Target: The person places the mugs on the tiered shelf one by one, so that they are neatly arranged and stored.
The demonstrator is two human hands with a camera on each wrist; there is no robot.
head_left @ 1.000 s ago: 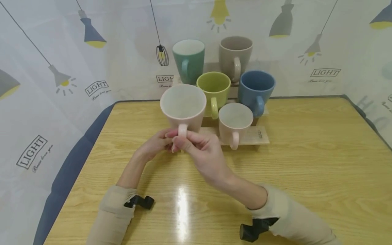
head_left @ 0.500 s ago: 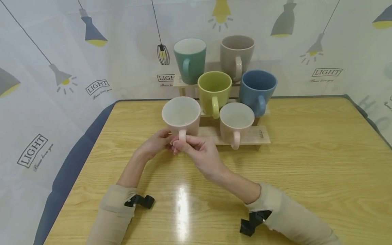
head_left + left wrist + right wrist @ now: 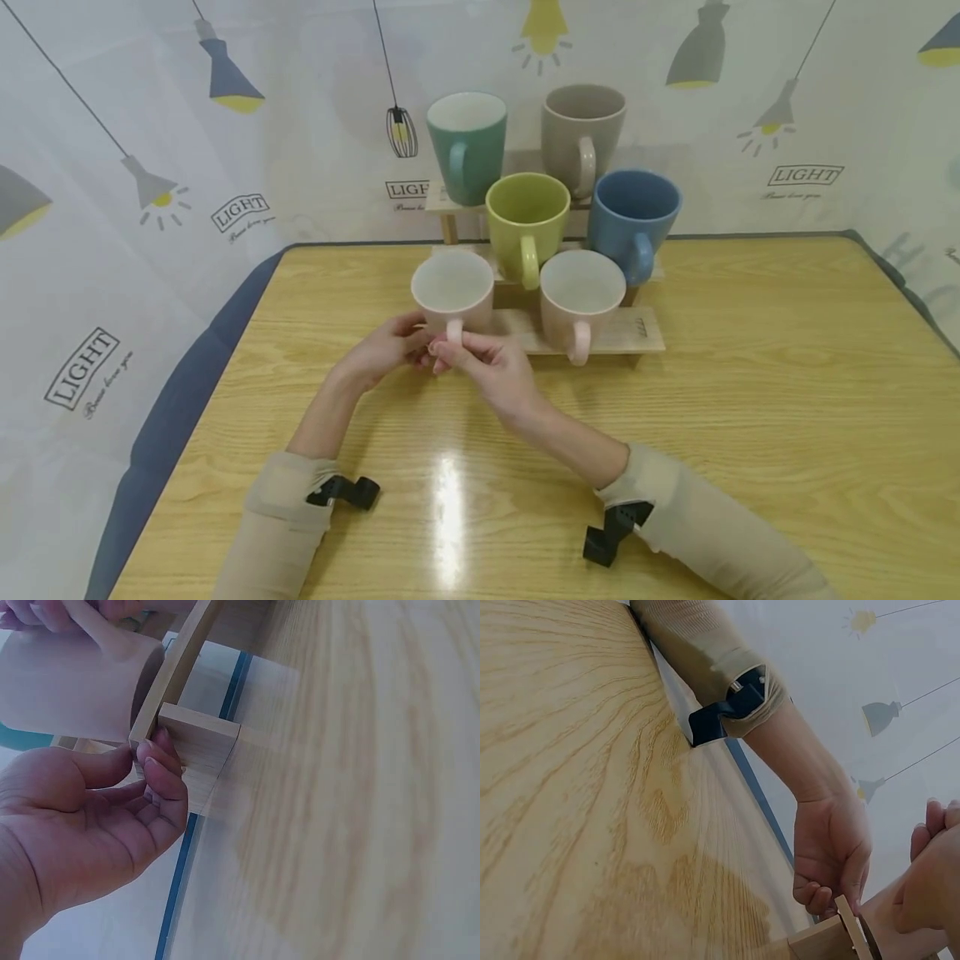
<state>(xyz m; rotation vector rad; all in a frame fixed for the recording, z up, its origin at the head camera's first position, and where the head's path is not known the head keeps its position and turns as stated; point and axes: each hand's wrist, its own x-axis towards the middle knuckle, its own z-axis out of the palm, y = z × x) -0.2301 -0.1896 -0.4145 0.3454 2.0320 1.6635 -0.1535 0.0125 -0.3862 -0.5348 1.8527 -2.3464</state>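
Note:
My right hand pinches the handle of a pale pink mug with a white inside. This mug is upright at the left end of the lowest step of a wooden tiered mug stand. The left wrist view shows the mug's base right at the step board. My left hand grips the end of that board between thumb and curled fingers. A second pink mug stands to the right on the same step, handle toward me.
A lime green mug and a blue mug stand on the middle step. On the top step are a teal mug and a grey-brown mug. The wooden table reaches a lamp-print curtain behind.
My right hand has lowered the pink mug onto the lowest step, shifting it slightly right. The left hand has stayed at the stand's left end.

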